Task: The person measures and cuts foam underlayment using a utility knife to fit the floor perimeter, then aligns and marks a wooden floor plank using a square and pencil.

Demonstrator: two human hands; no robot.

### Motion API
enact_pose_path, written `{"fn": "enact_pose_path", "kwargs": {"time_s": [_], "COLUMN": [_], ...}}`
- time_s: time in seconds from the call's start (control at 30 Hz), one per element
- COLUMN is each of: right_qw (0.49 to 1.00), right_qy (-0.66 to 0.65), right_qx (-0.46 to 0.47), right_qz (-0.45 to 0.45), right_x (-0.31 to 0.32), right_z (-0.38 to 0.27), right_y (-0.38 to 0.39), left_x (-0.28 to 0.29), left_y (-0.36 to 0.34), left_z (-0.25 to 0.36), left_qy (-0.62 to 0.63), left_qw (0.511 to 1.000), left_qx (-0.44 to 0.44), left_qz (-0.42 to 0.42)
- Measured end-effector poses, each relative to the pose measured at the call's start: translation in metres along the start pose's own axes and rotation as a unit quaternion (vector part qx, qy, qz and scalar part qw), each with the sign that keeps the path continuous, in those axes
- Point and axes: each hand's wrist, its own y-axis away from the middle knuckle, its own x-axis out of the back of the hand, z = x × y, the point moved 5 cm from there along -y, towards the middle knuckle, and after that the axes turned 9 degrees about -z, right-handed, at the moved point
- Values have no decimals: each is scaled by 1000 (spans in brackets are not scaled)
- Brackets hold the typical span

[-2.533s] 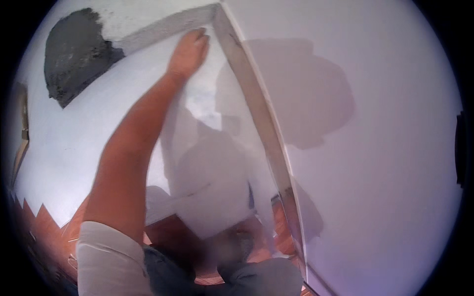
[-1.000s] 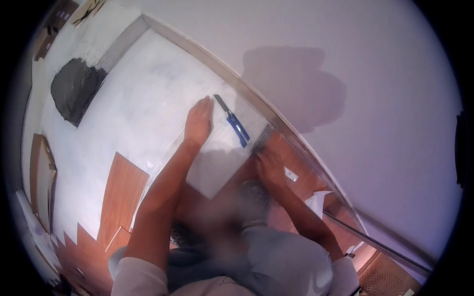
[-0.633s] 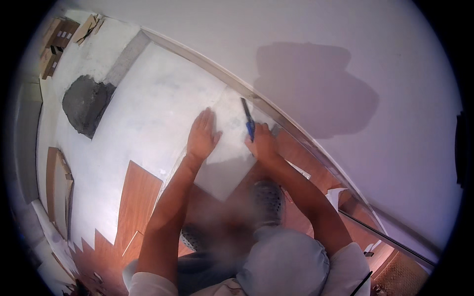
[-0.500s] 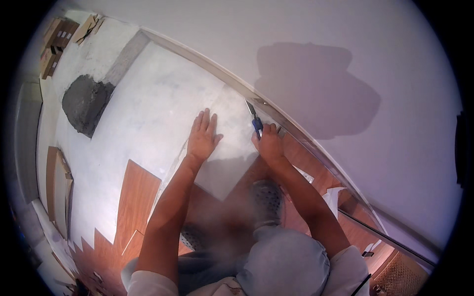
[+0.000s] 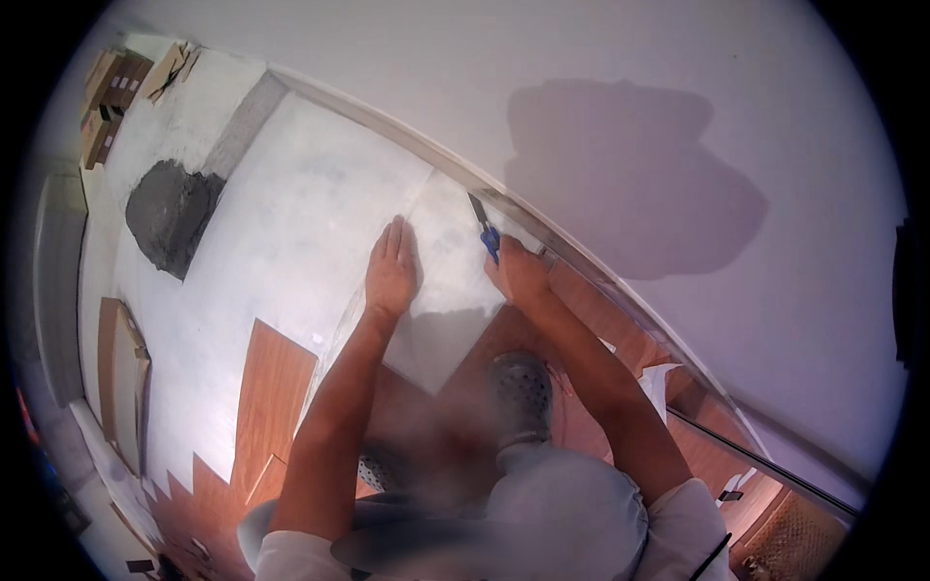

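Observation:
My left hand (image 5: 391, 271) lies flat on the pale floor (image 5: 291, 223), its fingers stretched out and close together, holding nothing. To its right, close to the foot of the wall, my right hand (image 5: 521, 273) is closed round a blue-handled utility knife (image 5: 489, 238). The knife's grey blade points away from me and a little left, toward the wall's base. Whether its tip touches the floor I cannot tell. Reddish-brown wood-look planks (image 5: 274, 373) in a zigzag pattern border the pale surface, under and beside my feet.
The wall (image 5: 678, 194) slants along the right, with my shadow on it. A dark grey patch (image 5: 172, 215) marks the floor at far left. Cardboard boxes (image 5: 118, 79) stand beyond it, and flat cardboard (image 5: 124, 378) lies at left. White scraps (image 5: 656, 385) rest near the right wall.
My left fingers have come together, and the thumb is no longer spread out. My right hand and the utility knife have shifted slightly left. The view has also moved a little.

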Motion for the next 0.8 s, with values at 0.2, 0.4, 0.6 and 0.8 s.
{"fn": "enact_pose_path", "kwargs": {"time_s": [0.2,0.4,0.6,0.8], "right_qw": [998,990,983,983], "right_qy": [-49,105,143,145], "right_qx": [-24,37,67,49], "right_qz": [-9,88,99,100], "right_x": [6,13,2,-8], "right_z": [24,10,-11,-13], "right_y": [49,30,-8,-32], "left_x": [9,-3,-15,-20], "left_y": [-18,-61,-89,-97], "left_z": [18,27,26,37], "left_qy": [-5,11,7,28], "left_qw": [998,994,999,999], "left_qx": [-62,-101,-45,2], "left_qz": [-24,-31,-26,-43]}}
